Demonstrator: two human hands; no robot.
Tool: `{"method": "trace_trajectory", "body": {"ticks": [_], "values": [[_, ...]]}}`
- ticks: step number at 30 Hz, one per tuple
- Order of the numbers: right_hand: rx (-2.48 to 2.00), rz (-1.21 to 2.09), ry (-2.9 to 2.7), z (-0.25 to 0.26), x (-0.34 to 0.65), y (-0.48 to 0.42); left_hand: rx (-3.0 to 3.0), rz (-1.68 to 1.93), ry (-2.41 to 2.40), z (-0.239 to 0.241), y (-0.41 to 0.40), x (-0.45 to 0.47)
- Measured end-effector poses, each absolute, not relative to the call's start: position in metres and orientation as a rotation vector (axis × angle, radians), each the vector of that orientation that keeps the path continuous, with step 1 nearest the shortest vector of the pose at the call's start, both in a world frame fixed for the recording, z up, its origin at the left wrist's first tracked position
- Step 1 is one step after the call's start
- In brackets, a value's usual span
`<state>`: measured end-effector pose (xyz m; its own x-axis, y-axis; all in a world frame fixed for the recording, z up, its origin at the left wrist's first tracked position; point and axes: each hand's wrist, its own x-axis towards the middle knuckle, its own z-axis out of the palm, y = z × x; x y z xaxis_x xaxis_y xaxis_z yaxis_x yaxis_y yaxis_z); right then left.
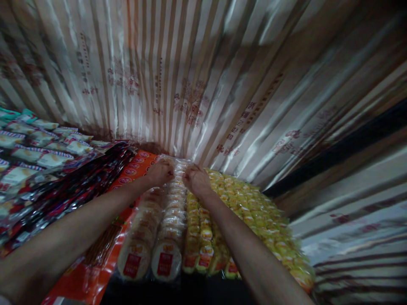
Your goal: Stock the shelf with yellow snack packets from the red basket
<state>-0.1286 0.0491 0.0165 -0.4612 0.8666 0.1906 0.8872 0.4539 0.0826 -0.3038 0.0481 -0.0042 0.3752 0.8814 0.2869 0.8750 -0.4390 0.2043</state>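
My left hand (162, 171) and my right hand (196, 180) reach to the far end of a row of round flat cakes (167, 259) in clear wrappers. Both hands have curled fingers, one on each side of a clear-wrapped round cake (178, 164) at the back of that row. The fingertips are blurred and partly hidden. A second row of wrapped round cakes (134, 258) runs alongside on the left, its front cake bearing a red label. Beneath my right forearm are rows of small yellow packets (205, 250).
More yellow packets (270, 228) spread to the right. To the left lie an orange packet sheet (135, 163), dark shiny packets (73, 192) and white-and-blue packets (47, 154). A pleated, printed curtain-like sheet (190, 55) rises behind. A dark bar (333, 144) slants across the right.
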Motion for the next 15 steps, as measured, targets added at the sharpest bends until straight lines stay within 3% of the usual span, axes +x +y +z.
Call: {"method": "trace_trajectory", "body": {"ticks": [7,15], "values": [[-1.287,-0.226,-2.712,0.028,-0.123,0.029,2.451,0.584,1.851,-0.009,0.046,-0.295],[-1.342,-0.144,-2.827,0.021,-0.135,0.026,2.446,0.56,1.878,-0.01,0.049,-0.295]]}}
